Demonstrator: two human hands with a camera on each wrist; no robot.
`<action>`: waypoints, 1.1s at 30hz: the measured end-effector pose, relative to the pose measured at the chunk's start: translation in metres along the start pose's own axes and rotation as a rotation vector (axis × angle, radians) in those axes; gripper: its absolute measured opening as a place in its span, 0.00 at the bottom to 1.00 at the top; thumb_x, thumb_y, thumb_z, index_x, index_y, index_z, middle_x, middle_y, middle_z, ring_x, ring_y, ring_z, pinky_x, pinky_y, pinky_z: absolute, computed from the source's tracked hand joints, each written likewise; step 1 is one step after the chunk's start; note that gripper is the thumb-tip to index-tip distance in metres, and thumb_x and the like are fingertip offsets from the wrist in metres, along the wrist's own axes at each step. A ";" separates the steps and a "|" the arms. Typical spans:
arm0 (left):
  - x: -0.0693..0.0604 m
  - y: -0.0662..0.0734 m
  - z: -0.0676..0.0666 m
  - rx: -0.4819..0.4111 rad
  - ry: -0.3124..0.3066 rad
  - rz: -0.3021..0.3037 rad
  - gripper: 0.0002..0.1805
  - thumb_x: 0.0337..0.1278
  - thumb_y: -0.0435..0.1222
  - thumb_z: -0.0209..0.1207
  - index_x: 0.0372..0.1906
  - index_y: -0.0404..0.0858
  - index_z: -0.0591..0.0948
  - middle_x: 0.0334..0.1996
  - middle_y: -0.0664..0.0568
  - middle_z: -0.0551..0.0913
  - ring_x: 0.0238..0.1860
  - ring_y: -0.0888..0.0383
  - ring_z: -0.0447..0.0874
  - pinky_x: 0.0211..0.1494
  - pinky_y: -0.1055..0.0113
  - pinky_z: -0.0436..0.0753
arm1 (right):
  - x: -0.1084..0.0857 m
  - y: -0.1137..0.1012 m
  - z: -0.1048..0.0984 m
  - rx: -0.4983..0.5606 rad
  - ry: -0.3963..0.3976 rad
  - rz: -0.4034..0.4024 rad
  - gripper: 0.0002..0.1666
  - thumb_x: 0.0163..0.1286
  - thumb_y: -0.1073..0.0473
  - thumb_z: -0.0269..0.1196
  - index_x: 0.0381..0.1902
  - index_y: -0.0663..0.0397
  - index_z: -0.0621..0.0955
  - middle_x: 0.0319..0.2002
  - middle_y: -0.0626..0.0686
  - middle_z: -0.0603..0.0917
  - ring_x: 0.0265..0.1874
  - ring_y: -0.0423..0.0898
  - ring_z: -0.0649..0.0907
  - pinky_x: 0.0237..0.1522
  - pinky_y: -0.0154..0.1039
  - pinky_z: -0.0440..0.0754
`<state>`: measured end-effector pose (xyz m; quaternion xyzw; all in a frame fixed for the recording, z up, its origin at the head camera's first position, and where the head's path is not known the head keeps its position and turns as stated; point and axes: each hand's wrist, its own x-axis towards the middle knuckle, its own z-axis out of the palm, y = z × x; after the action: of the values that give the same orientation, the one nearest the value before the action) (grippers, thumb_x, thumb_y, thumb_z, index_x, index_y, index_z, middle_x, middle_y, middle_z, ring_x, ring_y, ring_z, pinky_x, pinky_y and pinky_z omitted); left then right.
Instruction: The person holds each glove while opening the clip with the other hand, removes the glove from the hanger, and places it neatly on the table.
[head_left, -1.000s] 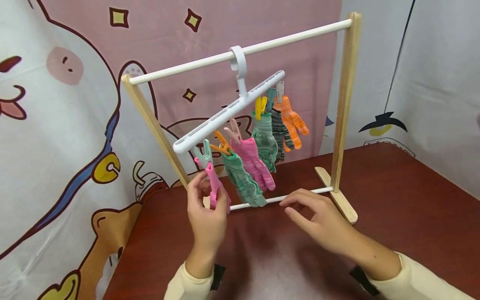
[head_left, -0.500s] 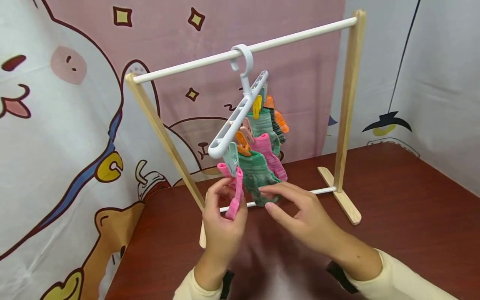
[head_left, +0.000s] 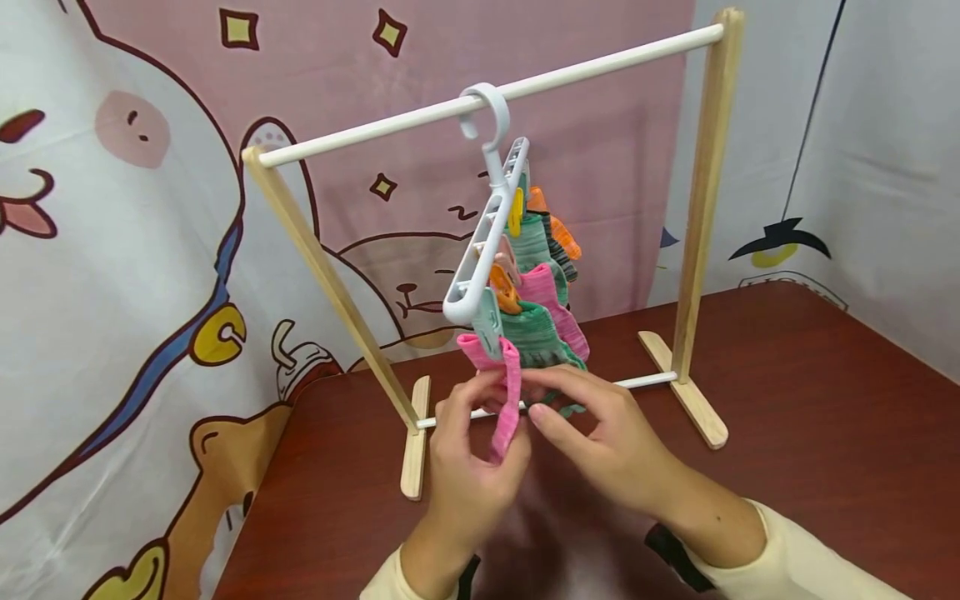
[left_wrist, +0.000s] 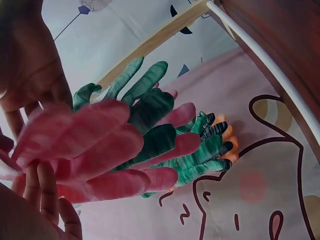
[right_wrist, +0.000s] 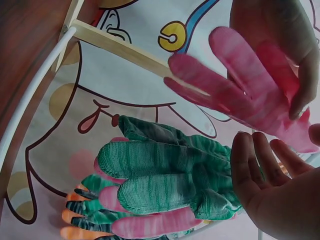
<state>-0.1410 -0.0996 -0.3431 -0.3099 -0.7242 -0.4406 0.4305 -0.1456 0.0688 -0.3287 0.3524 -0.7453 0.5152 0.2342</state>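
A white hanger [head_left: 480,250] hangs from the rack's top bar, turned nearly end-on, with small gloves clipped along it. My left hand [head_left: 476,467] holds the nearest pink glove [head_left: 510,392] between thumb and fingers; a pale green clip [head_left: 488,323] grips its cuff. Close beside it, my right hand [head_left: 615,442] has bent, loose fingers near the pink glove and the green glove [head_left: 543,333]. In the right wrist view the right fingers [right_wrist: 255,165] lie by the green glove [right_wrist: 155,170], contact unclear. The left wrist view shows the pink glove's fingers [left_wrist: 95,150] spread out.
The wooden rack's right post [head_left: 701,200] and left post [head_left: 330,287] stand on feet on the dark red table [head_left: 810,433]. Another pink glove [head_left: 558,308], an orange glove [head_left: 562,233] and others hang farther back. A patterned cloth [head_left: 585,150] is behind.
The hanger has swung round from slanting across to nearly end-on. My left hand has moved right with the pink glove, and my right hand has moved left, closer to it.
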 end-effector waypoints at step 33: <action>0.001 -0.003 0.000 -0.132 0.218 0.010 0.11 0.51 0.21 0.58 0.42 0.28 0.78 0.38 0.40 0.78 0.44 0.52 0.76 0.52 0.65 0.74 | -0.004 0.006 0.001 0.025 0.144 -0.097 0.16 0.60 0.75 0.65 0.45 0.56 0.86 0.37 0.51 0.88 0.34 0.38 0.82 0.38 0.28 0.81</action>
<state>-0.1440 -0.1010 -0.3436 -0.2915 -0.6411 -0.5161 0.4874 -0.1479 0.0703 -0.3352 0.3533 -0.7020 0.5365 0.3074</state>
